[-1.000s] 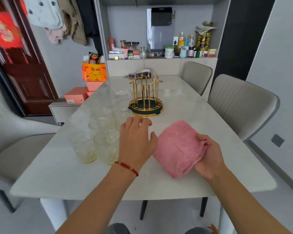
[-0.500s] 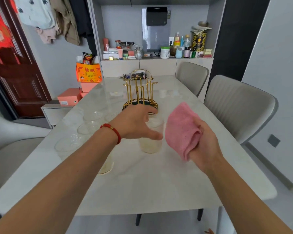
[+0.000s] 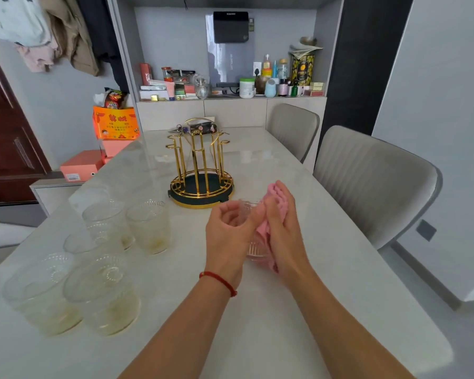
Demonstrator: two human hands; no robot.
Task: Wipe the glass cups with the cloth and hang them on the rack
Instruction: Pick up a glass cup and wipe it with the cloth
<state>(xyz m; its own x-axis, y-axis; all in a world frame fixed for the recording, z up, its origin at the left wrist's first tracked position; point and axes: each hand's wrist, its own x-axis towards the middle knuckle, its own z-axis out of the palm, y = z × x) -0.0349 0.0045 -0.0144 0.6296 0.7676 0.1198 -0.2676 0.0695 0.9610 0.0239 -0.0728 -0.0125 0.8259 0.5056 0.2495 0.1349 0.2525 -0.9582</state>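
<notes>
Glass cups (image 3: 104, 258) grouped well to the left of the hands, five of them upright on the bench (image 3: 326, 283), some with a yellowish film near the base. Gold rack (image 3: 201, 170) just ahead of the hands and slightly left, every peg bare, nothing hung yet. Left hand (image 3: 227, 236) curled round the held cup (image 3: 251, 236), thumb and fingers wrapping its near side, red cord on the wrist. Held cup caught between both hands, lifted just off the bench, ribbed base toward the camera, mouth apparently away. Right hand (image 3: 282, 228) pressed flat against the pink cloth (image 3: 266, 236), fingers fairly straight, cloth sandwiched between palm and the cup's right wall, a fold poking out above the fingertips.

Judged as the first cup's wipe, barely begun. To do it well: keep the left grip firm but low on the wall, since wet ribbed glass likely slips; turn the cup against the cloth rather than scrub one patch; push a fold inside to reach the base, where the film seems to sit. Then invert over the nearest peg without knocking the rack. Grey chairs (image 3: 372, 184) off to the right of the hands, clear of the work.
</notes>
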